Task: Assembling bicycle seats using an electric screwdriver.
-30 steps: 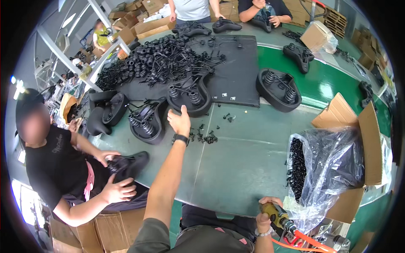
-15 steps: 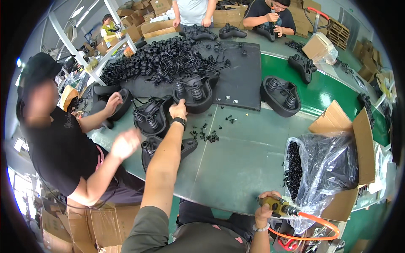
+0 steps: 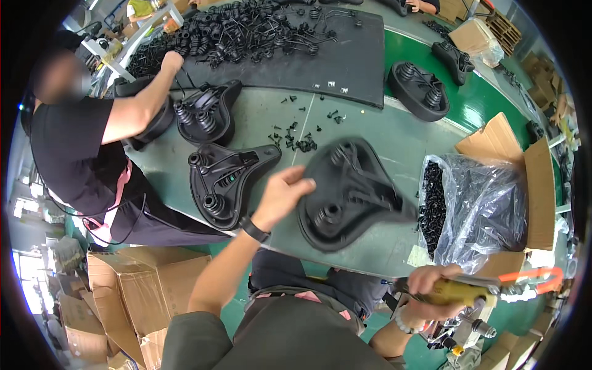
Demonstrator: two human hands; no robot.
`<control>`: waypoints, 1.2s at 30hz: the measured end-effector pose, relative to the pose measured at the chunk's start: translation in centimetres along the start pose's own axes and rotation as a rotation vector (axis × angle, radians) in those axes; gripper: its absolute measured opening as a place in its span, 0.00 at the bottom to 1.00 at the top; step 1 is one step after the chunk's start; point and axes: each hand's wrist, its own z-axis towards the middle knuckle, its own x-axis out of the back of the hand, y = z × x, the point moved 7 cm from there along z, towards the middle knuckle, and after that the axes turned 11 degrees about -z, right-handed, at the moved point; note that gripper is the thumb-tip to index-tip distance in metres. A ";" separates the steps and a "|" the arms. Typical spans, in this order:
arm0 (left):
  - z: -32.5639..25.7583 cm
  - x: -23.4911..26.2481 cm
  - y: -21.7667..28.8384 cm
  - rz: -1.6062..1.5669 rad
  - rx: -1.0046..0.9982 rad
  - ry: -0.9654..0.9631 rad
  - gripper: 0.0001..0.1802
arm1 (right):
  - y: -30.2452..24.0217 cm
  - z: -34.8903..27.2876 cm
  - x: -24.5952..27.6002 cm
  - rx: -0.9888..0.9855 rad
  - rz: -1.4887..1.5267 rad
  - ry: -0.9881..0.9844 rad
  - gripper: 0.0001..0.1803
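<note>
Both hands are busy. My left hand grips the near-left edge of a big black seat base, fingers curled over its rim, so it is shut on it. That base lies upside down, ribs up, on the counter, and it looks blurry, so I think it is being slid or turned. Holding it by the edge leaves the ribbed middle open. My right hand is closed round a yellow power tool with an orange hose; it is below the base, off the near edge of the counter.

Right of the base, a clear bag full of small black parts sits in a cardboard box, open at the top, which would make it easy to reach in. Left of the base lies a second base, also ribs up, just beside my left hand but not touching it. Beyond the base, loose black screws are scattered, near enough to pick from.

Far beyond the base is a dark mat with a heap of black springs. Another person stands left of the base, one hand up at that heap.

Bare counter shows between the base and the mat, so there is room to push away. Toward me the base comes close to the counter edge, with little room left.
</note>
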 end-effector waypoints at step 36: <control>-11.2 -7.9 -0.3 -0.754 0.311 -0.363 0.08 | -0.6 2.2 -10.9 0.280 0.115 -0.096 0.52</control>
